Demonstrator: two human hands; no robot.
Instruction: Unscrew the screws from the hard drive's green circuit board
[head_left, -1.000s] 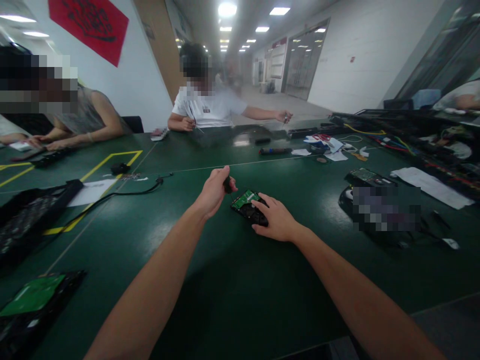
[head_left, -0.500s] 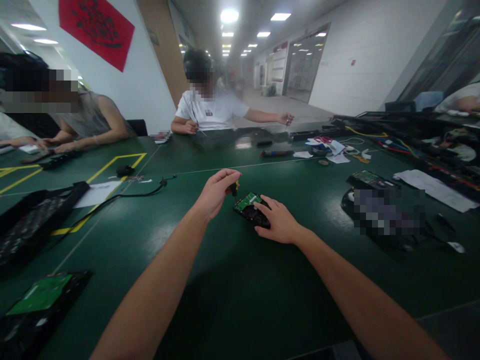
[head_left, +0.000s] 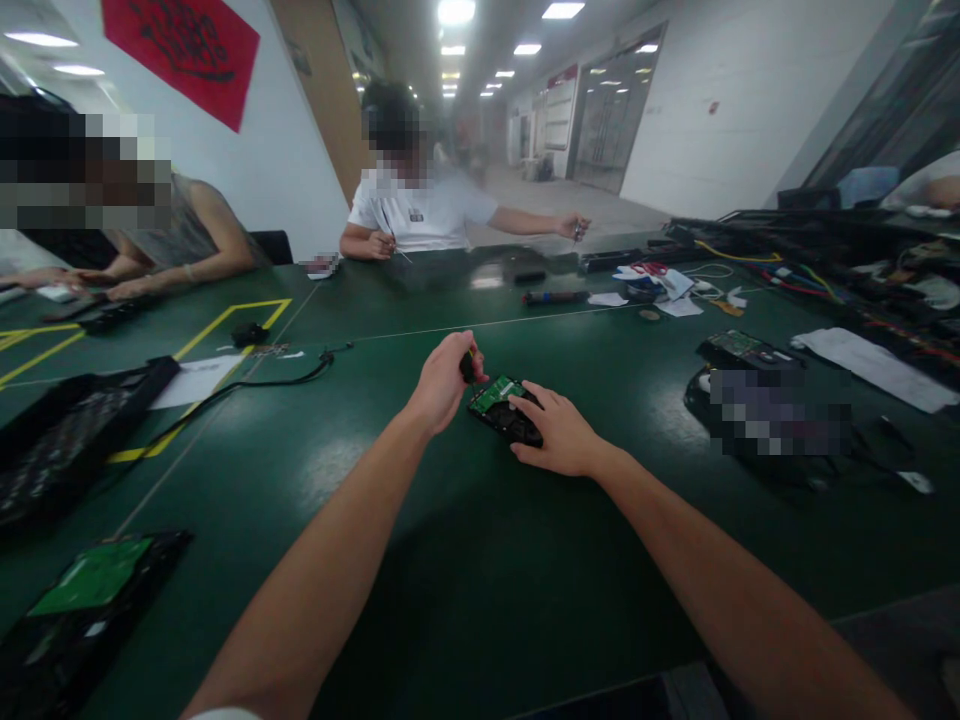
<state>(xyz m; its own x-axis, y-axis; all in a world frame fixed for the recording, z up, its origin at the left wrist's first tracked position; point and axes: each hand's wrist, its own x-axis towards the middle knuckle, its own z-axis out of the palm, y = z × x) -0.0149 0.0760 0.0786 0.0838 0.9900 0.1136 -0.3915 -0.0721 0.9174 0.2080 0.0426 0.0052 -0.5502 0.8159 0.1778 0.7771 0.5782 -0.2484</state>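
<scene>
My left hand (head_left: 442, 382) is closed around the black and yellow handle of a small screwdriver (head_left: 468, 367). It is held at the left corner of a black hard drive (head_left: 517, 426) with a green circuit board (head_left: 498, 393) facing up. The screwdriver's tip is too small to make out. My right hand (head_left: 561, 430) presses on the drive's right side, thumb and fingers spread around its edges, steadying it on the green table (head_left: 450, 560).
Another drive with a green board (head_left: 94, 575) lies at lower left, below a black tray (head_left: 75, 440) and a cable (head_left: 247, 385). To the right are another circuit-board unit (head_left: 742, 347) and a pile of cables (head_left: 825, 260). A person in a white shirt (head_left: 420, 215) sits opposite.
My left hand has turned on the screwdriver handle, its fingers curling further round it. My right hand stays on the hard drive. The whole view has shifted slightly.
</scene>
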